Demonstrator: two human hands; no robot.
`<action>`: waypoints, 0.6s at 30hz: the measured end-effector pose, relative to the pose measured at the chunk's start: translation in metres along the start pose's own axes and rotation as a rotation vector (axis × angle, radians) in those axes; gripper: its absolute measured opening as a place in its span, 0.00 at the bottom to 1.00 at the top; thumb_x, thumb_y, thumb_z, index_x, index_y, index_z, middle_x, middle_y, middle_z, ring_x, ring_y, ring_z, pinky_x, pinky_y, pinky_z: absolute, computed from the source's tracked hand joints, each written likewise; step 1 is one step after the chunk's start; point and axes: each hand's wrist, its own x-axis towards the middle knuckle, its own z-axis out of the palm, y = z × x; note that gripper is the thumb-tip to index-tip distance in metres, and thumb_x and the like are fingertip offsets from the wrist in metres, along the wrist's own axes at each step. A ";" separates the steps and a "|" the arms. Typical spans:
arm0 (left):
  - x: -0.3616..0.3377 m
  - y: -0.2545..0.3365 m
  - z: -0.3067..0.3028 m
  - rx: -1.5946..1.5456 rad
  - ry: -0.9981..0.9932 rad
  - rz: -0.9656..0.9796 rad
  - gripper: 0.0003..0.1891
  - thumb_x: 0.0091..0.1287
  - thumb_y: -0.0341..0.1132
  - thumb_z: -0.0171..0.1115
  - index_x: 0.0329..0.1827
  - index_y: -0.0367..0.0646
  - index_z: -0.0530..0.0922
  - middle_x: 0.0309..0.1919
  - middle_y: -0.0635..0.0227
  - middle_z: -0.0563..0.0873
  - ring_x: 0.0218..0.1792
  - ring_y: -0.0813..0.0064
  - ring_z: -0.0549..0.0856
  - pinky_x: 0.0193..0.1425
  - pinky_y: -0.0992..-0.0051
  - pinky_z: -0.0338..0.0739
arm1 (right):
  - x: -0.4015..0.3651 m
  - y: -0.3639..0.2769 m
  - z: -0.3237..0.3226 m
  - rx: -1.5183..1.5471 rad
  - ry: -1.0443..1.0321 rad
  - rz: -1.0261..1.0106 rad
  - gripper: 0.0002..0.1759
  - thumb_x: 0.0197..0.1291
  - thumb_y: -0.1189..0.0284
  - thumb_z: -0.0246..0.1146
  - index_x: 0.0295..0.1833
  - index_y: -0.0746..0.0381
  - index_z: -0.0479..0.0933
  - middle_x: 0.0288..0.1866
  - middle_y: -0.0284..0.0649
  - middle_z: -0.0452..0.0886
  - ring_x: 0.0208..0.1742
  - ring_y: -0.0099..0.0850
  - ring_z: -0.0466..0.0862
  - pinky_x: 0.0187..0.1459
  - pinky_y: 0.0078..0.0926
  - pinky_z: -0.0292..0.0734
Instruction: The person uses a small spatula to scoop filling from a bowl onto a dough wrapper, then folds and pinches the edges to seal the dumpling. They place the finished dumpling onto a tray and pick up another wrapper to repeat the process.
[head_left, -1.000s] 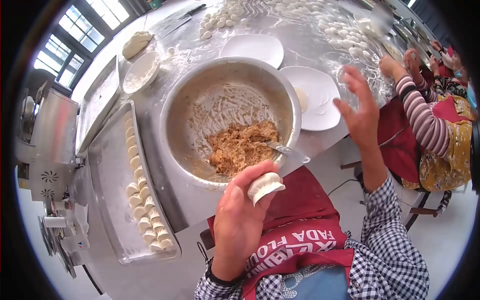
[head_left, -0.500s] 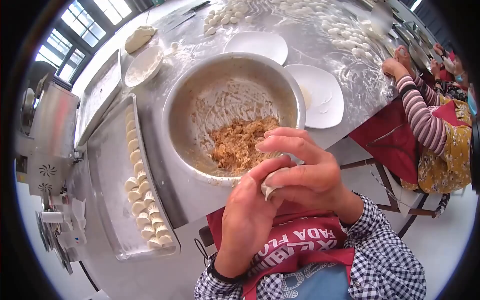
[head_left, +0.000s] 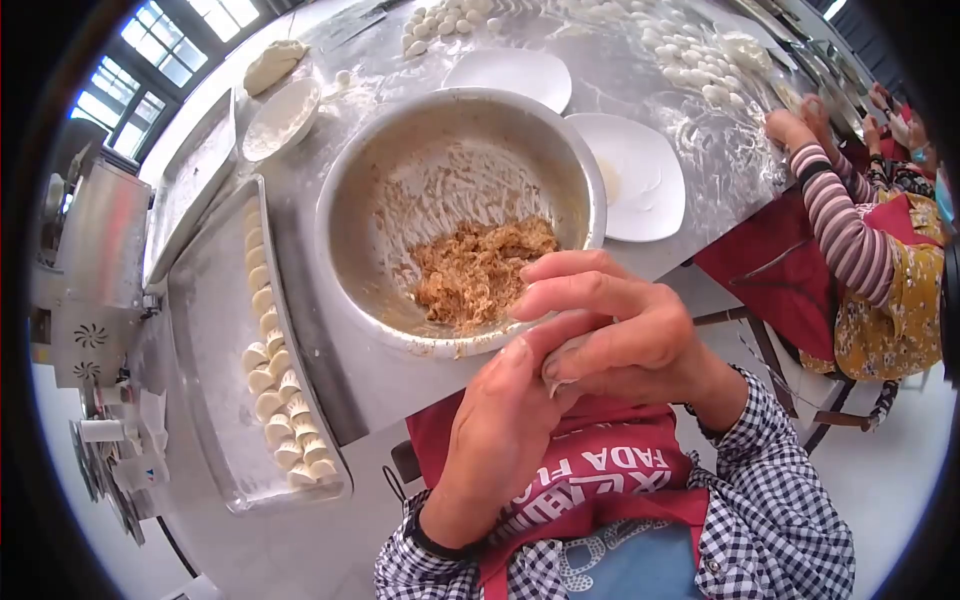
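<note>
Both hands meet just past the near rim of a big metal bowl (head_left: 345, 170). Between them a pale dumpling (head_left: 562, 366) is pinched, mostly covered by fingers. My left hand (head_left: 500, 430) is closed on its left side, and my right hand (head_left: 630, 340) wraps round it from the right, fingers bent. Brown filling (head_left: 475, 270) lies in the bottom of the bowl, with smears up the wall. Left of the bowl, a metal tray (head_left: 215, 370) holds shaped dumplings (head_left: 290, 420) along its right side.
Two white plates (head_left: 645, 205) sit behind and right of the bowl. A flour bowl (head_left: 282, 125), dough (head_left: 273, 66) and another tray (head_left: 190, 205) stand back left. Several dough pieces (head_left: 690, 65) lie on the floured table. At right, a co-worker's striped sleeve (head_left: 845, 235) reaches over the edge.
The view has shifted slightly, so the bowl and trays sit a little higher and further left. My fingers have closed further over the dumpling, which now shows less.
</note>
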 end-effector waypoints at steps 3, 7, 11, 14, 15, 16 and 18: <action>0.000 0.002 0.003 0.024 -0.002 -0.020 0.28 0.72 0.47 0.34 0.62 0.30 0.62 0.59 0.56 0.70 0.59 0.65 0.71 0.62 0.65 0.65 | -0.001 0.003 -0.001 0.009 0.009 0.001 0.08 0.40 0.75 0.69 0.27 0.62 0.77 0.52 0.45 0.76 0.56 0.46 0.72 0.53 0.40 0.69; 0.000 0.003 0.001 -0.034 -0.065 -0.059 0.28 0.72 0.47 0.34 0.62 0.30 0.62 0.59 0.56 0.71 0.59 0.65 0.71 0.62 0.65 0.65 | -0.001 -0.001 0.005 0.107 0.073 0.114 0.08 0.39 0.75 0.69 0.27 0.62 0.76 0.50 0.43 0.77 0.56 0.45 0.73 0.53 0.40 0.69; 0.000 0.004 0.001 -0.010 -0.027 -0.029 0.28 0.72 0.47 0.34 0.63 0.28 0.59 0.59 0.54 0.69 0.59 0.65 0.71 0.63 0.65 0.65 | 0.004 0.000 -0.004 0.035 -0.080 0.003 0.08 0.42 0.71 0.68 0.27 0.62 0.77 0.51 0.46 0.76 0.57 0.47 0.72 0.54 0.41 0.69; 0.000 0.004 0.003 -0.017 -0.021 -0.049 0.28 0.72 0.47 0.35 0.62 0.28 0.60 0.59 0.55 0.69 0.58 0.65 0.71 0.63 0.64 0.65 | 0.007 -0.003 -0.003 0.019 -0.082 0.011 0.08 0.42 0.71 0.68 0.26 0.62 0.76 0.51 0.47 0.76 0.56 0.47 0.73 0.53 0.41 0.70; 0.000 0.004 0.003 -0.015 0.003 -0.072 0.28 0.72 0.48 0.34 0.62 0.30 0.62 0.58 0.56 0.71 0.57 0.64 0.73 0.61 0.63 0.67 | 0.009 -0.004 -0.003 -0.002 -0.073 0.022 0.08 0.39 0.74 0.68 0.24 0.62 0.74 0.51 0.45 0.75 0.54 0.46 0.74 0.53 0.41 0.70; 0.000 0.003 0.001 -0.015 0.002 -0.071 0.28 0.72 0.48 0.34 0.62 0.30 0.62 0.58 0.56 0.71 0.57 0.64 0.73 0.61 0.63 0.67 | 0.009 -0.004 -0.003 -0.003 -0.073 0.022 0.08 0.39 0.74 0.68 0.24 0.62 0.74 0.51 0.45 0.75 0.54 0.46 0.74 0.53 0.41 0.70; 0.000 0.002 -0.004 0.017 -0.030 -0.095 0.28 0.72 0.48 0.35 0.62 0.31 0.62 0.58 0.56 0.71 0.56 0.65 0.73 0.60 0.63 0.67 | 0.010 -0.003 -0.004 0.041 -0.126 -0.032 0.09 0.38 0.74 0.68 0.22 0.62 0.73 0.50 0.45 0.75 0.54 0.46 0.74 0.53 0.40 0.70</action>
